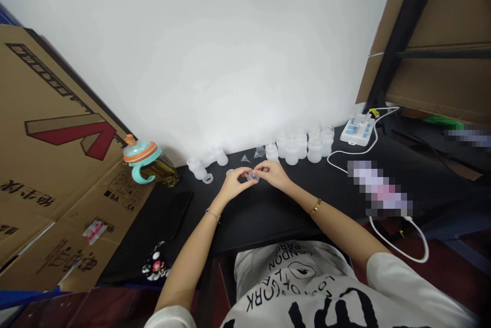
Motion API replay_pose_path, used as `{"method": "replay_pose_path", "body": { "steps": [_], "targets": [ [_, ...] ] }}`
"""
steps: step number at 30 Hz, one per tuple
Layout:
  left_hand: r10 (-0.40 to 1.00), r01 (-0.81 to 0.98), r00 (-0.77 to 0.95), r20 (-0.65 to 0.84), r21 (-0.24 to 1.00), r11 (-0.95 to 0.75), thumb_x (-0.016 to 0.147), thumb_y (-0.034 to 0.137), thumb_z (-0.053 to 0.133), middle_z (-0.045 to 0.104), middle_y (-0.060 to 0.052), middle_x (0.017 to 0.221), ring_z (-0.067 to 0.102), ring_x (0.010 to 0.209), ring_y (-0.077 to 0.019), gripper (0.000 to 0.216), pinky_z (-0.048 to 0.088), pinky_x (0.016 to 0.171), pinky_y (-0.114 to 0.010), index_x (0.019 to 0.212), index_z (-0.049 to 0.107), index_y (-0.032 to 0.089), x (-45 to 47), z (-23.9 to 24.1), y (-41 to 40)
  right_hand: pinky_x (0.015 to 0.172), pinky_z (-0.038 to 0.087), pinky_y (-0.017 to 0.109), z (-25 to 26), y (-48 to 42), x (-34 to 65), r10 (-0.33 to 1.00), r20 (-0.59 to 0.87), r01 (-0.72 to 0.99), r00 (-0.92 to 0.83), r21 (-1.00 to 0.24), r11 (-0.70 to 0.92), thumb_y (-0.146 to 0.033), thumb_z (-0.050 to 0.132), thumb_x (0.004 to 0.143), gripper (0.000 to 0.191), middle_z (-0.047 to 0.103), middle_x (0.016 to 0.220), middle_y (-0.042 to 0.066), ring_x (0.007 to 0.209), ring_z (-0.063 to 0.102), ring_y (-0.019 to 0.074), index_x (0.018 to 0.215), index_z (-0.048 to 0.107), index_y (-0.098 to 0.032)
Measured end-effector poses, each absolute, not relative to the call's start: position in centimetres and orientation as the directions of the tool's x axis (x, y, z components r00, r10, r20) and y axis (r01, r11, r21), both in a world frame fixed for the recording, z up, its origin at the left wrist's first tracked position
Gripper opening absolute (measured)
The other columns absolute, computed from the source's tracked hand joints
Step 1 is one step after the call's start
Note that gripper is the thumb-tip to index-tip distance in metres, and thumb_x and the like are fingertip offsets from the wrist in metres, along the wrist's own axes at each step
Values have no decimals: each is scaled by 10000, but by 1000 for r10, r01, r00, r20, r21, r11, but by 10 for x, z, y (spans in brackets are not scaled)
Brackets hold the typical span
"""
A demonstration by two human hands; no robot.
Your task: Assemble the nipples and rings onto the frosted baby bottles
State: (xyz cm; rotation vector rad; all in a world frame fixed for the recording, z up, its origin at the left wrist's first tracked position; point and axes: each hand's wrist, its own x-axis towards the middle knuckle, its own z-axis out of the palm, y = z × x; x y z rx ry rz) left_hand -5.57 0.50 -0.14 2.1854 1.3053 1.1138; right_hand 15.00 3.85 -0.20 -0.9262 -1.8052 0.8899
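Observation:
My left hand [233, 183] and my right hand [273, 173] meet over the black table [268, 215], both pinching a small clear plastic piece [252, 177] between their fingertips. Just beyond the hands lie small clear funnels [245, 158] and a loose white ring cap [207, 178]. A cluster of small white plastic bottles [303, 146] stands behind my right hand by the wall. Two more white bottles [197, 168] lie to the left.
A teal and orange handled cup [142, 160] sits at the table's left end beside a large cardboard box [57, 164]. A black phone [177, 211] lies near the left. A white power strip [357, 131] with its cable [399, 246] is at right.

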Motion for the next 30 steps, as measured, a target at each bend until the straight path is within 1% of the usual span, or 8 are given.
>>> {"method": "replay_pose_path", "body": {
  "steps": [6, 9, 11, 13, 16, 20, 24, 30],
  "targets": [
    [864, 605, 275, 422, 623, -496, 808, 496, 829, 780, -45, 939, 692, 835, -197, 373, 583, 824, -347, 1053, 781, 218, -56, -1, 4, 608, 439, 234, -3, 38, 150, 850, 414, 240, -325, -834, 497, -219, 764, 831, 72, 776, 872, 40, 627, 588, 116, 835, 830, -189],
    [871, 585, 290, 398, 646, -490, 824, 491, 816, 781, -41, 986, 705, 870, -196, 421, 584, 850, -342, 1148, 754, 230, -56, -2, 5, 609, 444, 236, -2, 37, 150, 853, 403, 239, -332, -839, 489, -240, 763, 836, 89, 777, 860, 43, 628, 595, 121, 857, 830, -185],
    [872, 556, 295, 390, 673, -489, 836, 483, 803, 782, -37, 1018, 718, 896, -195, 479, 587, 866, -342, 1241, 715, 243, -56, -2, 5, 612, 451, 237, -1, 37, 151, 861, 383, 225, -333, -855, 467, -257, 753, 841, 105, 769, 810, 33, 632, 608, 129, 862, 827, -186],
    [871, 541, 297, 392, 682, -492, 844, 475, 793, 780, -35, 1028, 724, 905, -195, 506, 590, 874, -347, 1286, 693, 250, -56, -3, 5, 612, 462, 239, -1, 38, 151, 872, 361, 192, -331, -879, 437, -279, 740, 846, 127, 754, 755, 25, 639, 628, 140, 856, 820, -181],
    [862, 553, 306, 404, 662, -506, 854, 465, 781, 780, -41, 1038, 717, 877, -194, 459, 593, 860, -357, 1250, 720, 243, -56, -4, 5, 571, 477, 233, -2, 40, 151, 897, 304, 113, -321, -928, 355, -330, 738, 843, 177, 724, 701, 21, 620, 642, 146, 863, 802, -166],
    [853, 547, 310, 419, 656, -520, 844, 456, 793, 792, -52, 1009, 712, 825, -196, 420, 601, 836, -365, 1193, 756, 225, -57, -5, 4, 464, 447, 203, -2, 41, 150, 932, 169, 28, -321, -982, 187, -341, 766, 808, 183, 676, 636, 4, 544, 605, 125, 851, 773, -162],
    [858, 513, 309, 410, 688, -513, 825, 435, 809, 799, -47, 973, 719, 805, -191, 413, 609, 818, -354, 1173, 764, 216, -57, -3, 5, 433, 428, 180, 2, 39, 151, 941, 99, -68, -324, -994, 81, -332, 786, 801, 179, 706, 683, 24, 529, 582, 100, 809, 752, -157],
    [872, 497, 295, 390, 717, -489, 901, 423, 715, 805, -58, 931, 729, 805, -192, 283, 605, 780, -334, 1052, 784, 194, -57, -1, 6, 431, 438, 155, 7, 35, 153, 942, -19, -161, -336, -984, -77, -325, 782, 818, 184, 714, 735, 36, 534, 589, 80, 794, 732, -149]
  ]
}}
